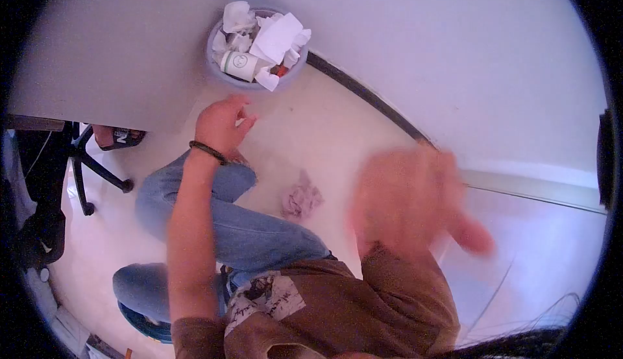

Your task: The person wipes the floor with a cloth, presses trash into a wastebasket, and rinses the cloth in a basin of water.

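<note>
My left hand (224,125) is held over my bent knee, below the waste bin, with thumb and fingers apart and nothing between them. A dark band circles that wrist. My right hand (415,203) is raised close to the camera at the right and blurred by motion; its thumb sticks out, and the other fingers are smeared. Between the two hands, a crumpled pinkish paper (302,198) lies on the floor, touched by neither. The round bin (213,67) is filled with crumpled white paper (279,38) and a white paper cup (239,65) lying on its side.
A pale wall (454,54) with a dark skirting strip (363,93) runs along the right. A grey panel (110,47) stands at the left. Below it are a chair's wheeled base (81,158) and a dark item with a white letter (126,137).
</note>
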Demonstrator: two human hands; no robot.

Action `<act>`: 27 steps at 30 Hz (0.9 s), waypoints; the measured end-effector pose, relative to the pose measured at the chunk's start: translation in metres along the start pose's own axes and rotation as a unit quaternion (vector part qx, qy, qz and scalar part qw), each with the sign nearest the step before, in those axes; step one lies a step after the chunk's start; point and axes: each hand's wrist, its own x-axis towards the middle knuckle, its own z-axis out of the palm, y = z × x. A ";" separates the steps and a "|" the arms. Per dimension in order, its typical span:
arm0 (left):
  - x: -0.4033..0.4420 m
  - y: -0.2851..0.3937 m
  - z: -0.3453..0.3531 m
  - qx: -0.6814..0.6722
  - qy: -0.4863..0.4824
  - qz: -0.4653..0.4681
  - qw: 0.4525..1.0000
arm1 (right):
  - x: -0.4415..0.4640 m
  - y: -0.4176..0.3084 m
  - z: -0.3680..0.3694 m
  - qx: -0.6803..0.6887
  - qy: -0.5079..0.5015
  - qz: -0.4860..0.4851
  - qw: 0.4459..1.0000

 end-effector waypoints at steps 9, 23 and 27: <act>-0.001 0.004 -0.007 0.003 -0.006 -0.013 1.000 | 0.029 0.193 -0.178 -0.820 -0.100 0.110 0.553; 0.007 -0.001 -0.015 0.000 -0.029 0.034 0.999 | 0.029 0.303 -0.222 -0.865 -0.013 0.180 0.467; 0.008 0.001 -0.018 -0.014 -0.036 0.025 0.999 | 0.022 0.317 -0.238 -0.875 0.045 0.107 0.470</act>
